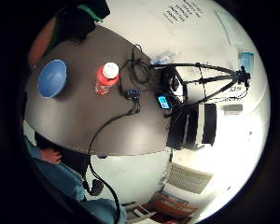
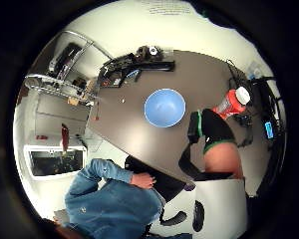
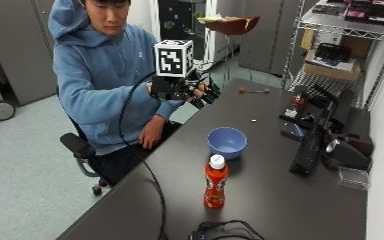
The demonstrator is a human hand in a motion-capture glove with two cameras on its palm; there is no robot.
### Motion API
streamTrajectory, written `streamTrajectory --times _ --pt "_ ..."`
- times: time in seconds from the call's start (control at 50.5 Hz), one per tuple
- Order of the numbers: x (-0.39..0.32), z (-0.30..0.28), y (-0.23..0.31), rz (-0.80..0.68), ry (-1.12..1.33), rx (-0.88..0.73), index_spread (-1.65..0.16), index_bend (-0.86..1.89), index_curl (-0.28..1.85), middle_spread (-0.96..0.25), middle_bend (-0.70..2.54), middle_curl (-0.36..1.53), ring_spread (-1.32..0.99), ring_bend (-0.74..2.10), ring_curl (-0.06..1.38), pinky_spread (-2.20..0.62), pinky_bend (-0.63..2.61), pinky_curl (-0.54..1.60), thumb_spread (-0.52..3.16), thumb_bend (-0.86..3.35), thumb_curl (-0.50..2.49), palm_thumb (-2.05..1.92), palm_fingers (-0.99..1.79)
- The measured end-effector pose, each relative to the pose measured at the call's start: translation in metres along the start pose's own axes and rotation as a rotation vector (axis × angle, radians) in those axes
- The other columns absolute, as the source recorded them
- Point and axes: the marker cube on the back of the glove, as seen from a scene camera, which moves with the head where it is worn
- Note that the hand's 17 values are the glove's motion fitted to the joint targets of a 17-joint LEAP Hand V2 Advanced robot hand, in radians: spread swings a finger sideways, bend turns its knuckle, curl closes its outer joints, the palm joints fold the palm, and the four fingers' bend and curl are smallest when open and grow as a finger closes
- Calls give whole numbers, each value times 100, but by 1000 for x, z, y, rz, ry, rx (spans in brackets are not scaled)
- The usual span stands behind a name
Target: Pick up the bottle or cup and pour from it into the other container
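Observation:
A red bottle (image 3: 215,185) with a white cap stands upright on the dark table (image 3: 265,200). A blue bowl (image 3: 226,142) sits just beyond it, a little way apart. My gloved right hand (image 3: 195,92) is raised above the table's near edge, well away from both, its fingers straight and holding nothing. Both palm views look down on the bottle (image 1: 106,78) (image 2: 232,102) and the bowl (image 1: 52,78) (image 2: 164,107) from a distance. The person's bare hand (image 3: 151,134) rests in the lap.
Black devices and a stand (image 3: 312,142) line the table's far side. Cables (image 3: 222,231) lie coiled on the table near the bottle. A wire shelf (image 3: 342,45) stands behind, and a tripod (image 1: 210,79) stands beside the table.

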Motion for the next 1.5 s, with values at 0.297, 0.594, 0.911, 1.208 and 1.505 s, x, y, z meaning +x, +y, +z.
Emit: streamTrajectory --times 0.297,0.594,0.911,1.208,1.505 --pt "58 -14 61 136 -193 83 -35 15 17 2 18 14 7 37 17 21 54 26 91 31 27 64 30" --pt "97 -8 83 197 -211 114 -37 15 22 2 17 20 8 38 21 23 55 30 106 17 34 62 27" --pt "147 20 100 268 -355 208 -37 13 22 3 19 25 11 39 24 24 56 32 111 -2 33 44 25" --pt "186 44 116 328 -515 332 -37 13 22 3 18 28 11 41 26 25 57 34 110 -3 34 43 22" --pt "214 62 133 391 -624 412 -37 13 22 3 17 28 11 44 28 25 58 35 107 -3 34 42 19"
